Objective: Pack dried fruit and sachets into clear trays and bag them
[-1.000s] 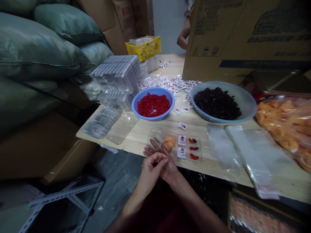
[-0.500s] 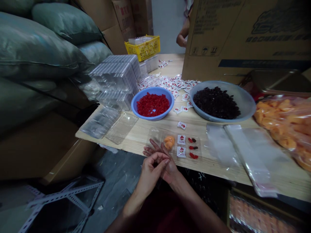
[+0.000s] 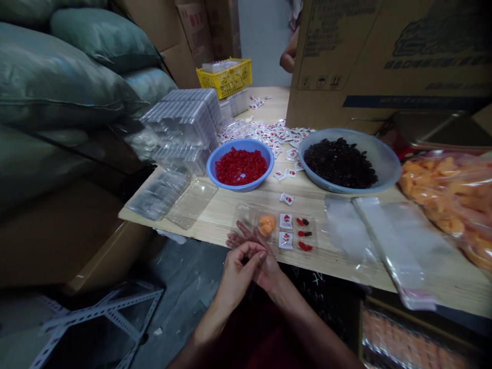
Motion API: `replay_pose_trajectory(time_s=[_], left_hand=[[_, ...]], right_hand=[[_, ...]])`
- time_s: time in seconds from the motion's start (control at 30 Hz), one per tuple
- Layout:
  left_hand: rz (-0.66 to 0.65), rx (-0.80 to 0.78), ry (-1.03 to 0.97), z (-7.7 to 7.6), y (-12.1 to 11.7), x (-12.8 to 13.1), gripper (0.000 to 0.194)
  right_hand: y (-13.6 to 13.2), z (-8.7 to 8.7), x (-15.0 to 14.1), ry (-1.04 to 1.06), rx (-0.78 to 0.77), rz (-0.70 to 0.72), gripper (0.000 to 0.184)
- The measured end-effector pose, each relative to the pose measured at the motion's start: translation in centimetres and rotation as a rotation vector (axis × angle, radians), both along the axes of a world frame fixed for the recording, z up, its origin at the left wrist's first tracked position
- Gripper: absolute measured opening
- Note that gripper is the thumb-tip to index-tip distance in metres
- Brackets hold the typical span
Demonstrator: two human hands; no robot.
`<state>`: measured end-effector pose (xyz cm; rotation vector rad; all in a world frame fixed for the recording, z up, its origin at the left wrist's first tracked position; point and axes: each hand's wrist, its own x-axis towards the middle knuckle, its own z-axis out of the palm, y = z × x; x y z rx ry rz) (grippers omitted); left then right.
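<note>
Hands: the left hand (image 3: 241,271) curls its fingers over the right hand (image 3: 265,261), whose fingers spread toward the tray. The two press together just off the near edge of the table; whether they pinch some small piece between them I cannot tell.
Tray: an open clear plastic tray (image 3: 244,215) lies just beyond the fingertips, close to the edge of the wooden table (image 3: 238,202). It holds orange dried fruit (image 3: 267,224), two printed sachets (image 3: 285,221) and a few red and dark pieces (image 3: 305,234).
Tray risk: it looks light and sits near the edge, so a knock from a wrist could tip it and scatter the pieces onto the floor.
Bowls: a blue bowl (image 3: 240,188) of diced red fruit (image 3: 241,166) and a wider grey basin (image 3: 388,169) of dark dried fruit (image 3: 340,163) stand beyond the tray, apart from each other.
Sachets: loose sachets (image 3: 265,132) lie strewn behind the bowls, easy to brush aside with a sleeve.
Bags: clear plastic bags (image 3: 395,246) lie flat at the right, one end near the edge, where they could slide off.
</note>
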<state>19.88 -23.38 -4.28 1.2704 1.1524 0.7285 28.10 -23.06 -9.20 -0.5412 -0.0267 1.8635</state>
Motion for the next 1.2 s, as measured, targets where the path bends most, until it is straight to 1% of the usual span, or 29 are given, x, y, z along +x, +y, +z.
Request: replay_pose_trajectory(time_s=[0.17,0.3,0.47,0.57,0.7,0.83,1.03,1.2], left_hand=[[0.003,0.014,0.004,0.0,0.0,0.0,0.018],[-0.004,0.01,0.018,0.0,0.0,0.0,0.018],[-0.017,0.046,0.053,0.3,0.0,0.2,0.016],[-0.019,0.036,0.038,0.3,0.0,0.1,0.015],[-0.03,-0.016,-0.009,-0.2,0.1,-0.2,0.018],[-0.027,-0.033,-0.013,-0.7,0.1,-0.4,0.022],[-0.03,-0.026,-0.008,-0.5,0.1,-0.3,0.025],[-0.033,-0.007,0.029,-0.6,0.0,-0.2,0.025]], right_hand=[[-0.2,-0.4,-0.1,0.019,0.016,-0.007,0.053],[-0.2,-0.3,-0.1,0.016,0.006,-0.007,0.051],[-0.4,-0.3,-0.2,0.009,0.037,-0.035,0.047],[-0.5,-0.3,-0.2,0.016,0.01,-0.03,0.047],[-0.5,-0.3,-0.1,0.009,-0.012,-0.021,0.048],[-0.5,-0.3,-0.1,0.015,-0.035,-0.025,0.05],[-0.7,0.2,0.1,0.036,-0.049,-0.022,0.05],[-0.5,-0.2,-0.1,0.045,-0.052,-0.015,0.052]])
